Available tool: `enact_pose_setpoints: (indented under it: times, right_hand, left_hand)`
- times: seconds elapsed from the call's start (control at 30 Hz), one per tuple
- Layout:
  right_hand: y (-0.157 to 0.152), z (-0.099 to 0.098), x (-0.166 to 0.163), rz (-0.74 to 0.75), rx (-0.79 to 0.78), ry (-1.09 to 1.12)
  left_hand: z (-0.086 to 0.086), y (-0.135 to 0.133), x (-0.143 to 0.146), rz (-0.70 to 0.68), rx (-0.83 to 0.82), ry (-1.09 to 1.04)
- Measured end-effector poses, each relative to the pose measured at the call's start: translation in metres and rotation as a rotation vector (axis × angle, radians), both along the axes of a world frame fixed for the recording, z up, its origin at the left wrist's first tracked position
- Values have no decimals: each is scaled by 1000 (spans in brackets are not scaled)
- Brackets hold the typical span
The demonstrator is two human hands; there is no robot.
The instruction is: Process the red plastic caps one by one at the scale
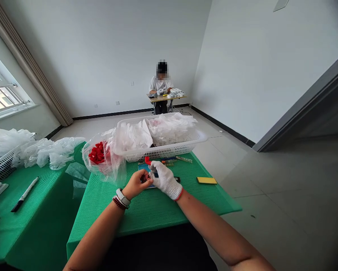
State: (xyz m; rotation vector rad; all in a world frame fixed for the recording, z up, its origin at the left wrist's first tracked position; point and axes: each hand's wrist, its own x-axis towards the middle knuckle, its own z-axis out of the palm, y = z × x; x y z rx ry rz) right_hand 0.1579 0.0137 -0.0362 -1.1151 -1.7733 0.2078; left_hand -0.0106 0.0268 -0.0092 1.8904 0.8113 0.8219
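Note:
My left hand point(137, 183) is bare, with a pale band and dark beads at the wrist. Its fingers are pinched together against the fingers of the other hand, and what they hold is too small and hidden to name. A white knit glove with a red cuff covers my right hand point(165, 180), which is closed. Out of its fingertips sticks a small red piece point(147, 160), bent at the top. Behind both hands lies a blue flat item point(142, 168), mostly covered. A clear plastic bag point(116, 171) at the left holds several red pieces point(97, 152).
A white basket point(157, 153) full of clear plastic bags stands at the back of the green-covered table point(146, 218). Near it lie pens and a clear ruler point(184, 159). To the right is a yellow block point(206, 180). A marker point(25, 194) rests on the left table. Another person point(161, 84) sits far behind.

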Motion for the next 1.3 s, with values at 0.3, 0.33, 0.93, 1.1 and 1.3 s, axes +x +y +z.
enact_pose_setpoints:
  times: [0.3, 0.33, 0.93, 1.1, 1.3]
  right_hand:
    - [-4, 4, 2, 66, -54, 21]
    - [-5, 4, 1, 69, -67, 47]
    - [-2, -2, 1, 161, -188, 329]
    - [0, -6, 1, 244, -239, 330]
    - [-1, -5, 1, 250, -248, 330]
  left_hand:
    - [7, -2, -2, -96, 53, 85]
    - [7, -1, -2, -104, 47, 80]
    - [1, -1, -1, -83, 180, 9]
    - [3, -3, 1, -73, 190, 20]
    - [6, -4, 1, -95, 221, 26]
